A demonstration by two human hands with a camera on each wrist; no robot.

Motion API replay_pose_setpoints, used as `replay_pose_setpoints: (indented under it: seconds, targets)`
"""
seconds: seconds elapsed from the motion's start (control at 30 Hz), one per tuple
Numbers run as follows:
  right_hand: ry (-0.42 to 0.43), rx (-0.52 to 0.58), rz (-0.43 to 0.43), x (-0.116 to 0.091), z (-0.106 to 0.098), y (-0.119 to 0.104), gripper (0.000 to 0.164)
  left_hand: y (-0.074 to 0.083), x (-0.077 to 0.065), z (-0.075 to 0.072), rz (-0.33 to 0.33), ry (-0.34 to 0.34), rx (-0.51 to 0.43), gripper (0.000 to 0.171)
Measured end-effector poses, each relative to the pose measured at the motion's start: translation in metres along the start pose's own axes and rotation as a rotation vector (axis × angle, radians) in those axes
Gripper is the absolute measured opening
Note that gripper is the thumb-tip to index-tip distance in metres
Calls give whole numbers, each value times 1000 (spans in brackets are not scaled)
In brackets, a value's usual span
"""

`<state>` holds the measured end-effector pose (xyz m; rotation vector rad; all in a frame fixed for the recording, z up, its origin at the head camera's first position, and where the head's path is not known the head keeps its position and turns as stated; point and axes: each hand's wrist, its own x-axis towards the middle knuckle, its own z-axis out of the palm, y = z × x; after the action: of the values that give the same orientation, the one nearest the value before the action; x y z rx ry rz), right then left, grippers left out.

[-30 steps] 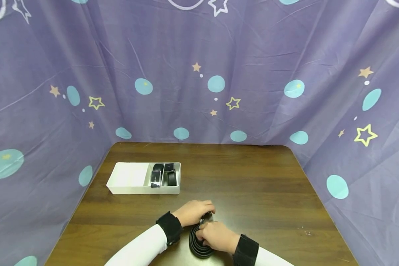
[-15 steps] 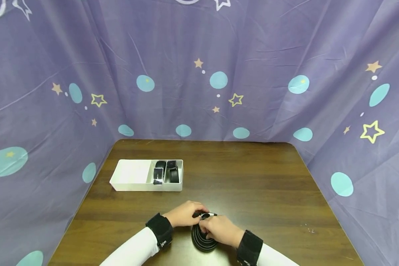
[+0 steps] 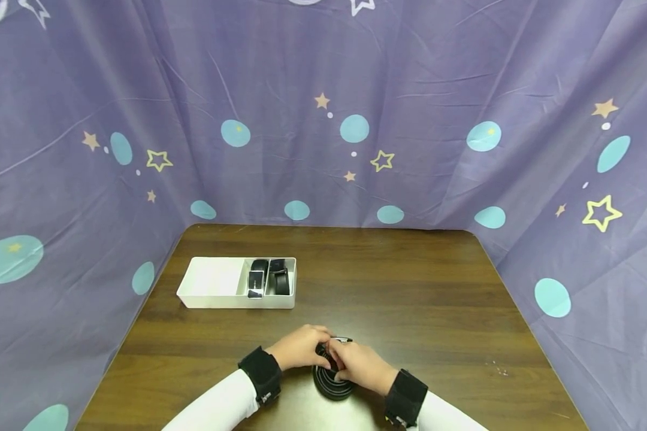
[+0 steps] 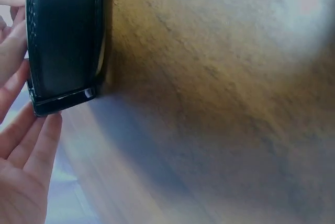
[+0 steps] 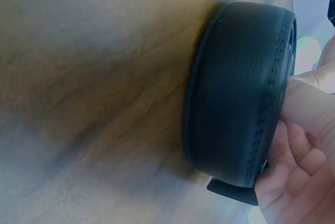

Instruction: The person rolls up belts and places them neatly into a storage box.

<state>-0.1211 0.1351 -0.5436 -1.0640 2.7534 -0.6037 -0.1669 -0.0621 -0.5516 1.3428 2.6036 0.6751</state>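
A black leather belt (image 3: pixel 333 392), wound into a flat coil, stands on its edge on the table, below and between the two hands in the head view. My left hand (image 3: pixel 301 348) holds the coil's far left side. In the left wrist view its fingertips touch the end of the buckle (image 4: pixel 63 102), which lies against the belt's outer turn (image 4: pixel 65 30). My right hand (image 3: pixel 363 366) grips the coil from the right, with bent fingers at its upper edge; the right wrist view shows the stitched outer turn (image 5: pixel 235 93). The hands partly hide the coil's middle.
A white divided box (image 3: pixel 237 301) stands at the left on the brown wooden table (image 3: pixel 399 281). Its right-hand compartments hold a rolled black belt with a shiny buckle (image 3: pixel 256 279) and another rolled black strap (image 3: pixel 281 282). A purple patterned curtain (image 3: pixel 302 84) surrounds the table.
The hands have drawn closer together over the coil, the right one moving slightly up and left. The buckle has come round the coil's far side. The view shifted slightly.
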Motion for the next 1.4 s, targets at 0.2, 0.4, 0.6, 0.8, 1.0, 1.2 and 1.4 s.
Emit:
replay_pose_setpoints:
  seconds: [0.2, 0.4, 0.6, 0.8, 1.0, 1.2, 1.4]
  targets:
    - [62, 104, 62, 2, 1, 5, 58, 2, 1, -4, 43, -6, 16, 17]
    - [25, 251, 28, 8, -12, 14, 47, 1, 2, -1, 131, -19, 150, 9]
    - [187, 118, 28, 17, -20, 21, 20, 4, 0, 0, 203, 37, 309, 7]
    - [190, 161, 117, 22, -16, 25, 13, 6, -4, 2, 299, 191, 503, 12]
    - [192, 156, 205, 28, -17, 25, 15, 13, -1, -7, 536, 210, 741, 11]
    - [204, 34, 256, 32, -14, 20, 15, 24, 8, -13, 586, 95, 795, 9]
    - [219, -67, 283, 40, -14, 21, 18, 26, 13, -6, 476, -12, 673, 11]
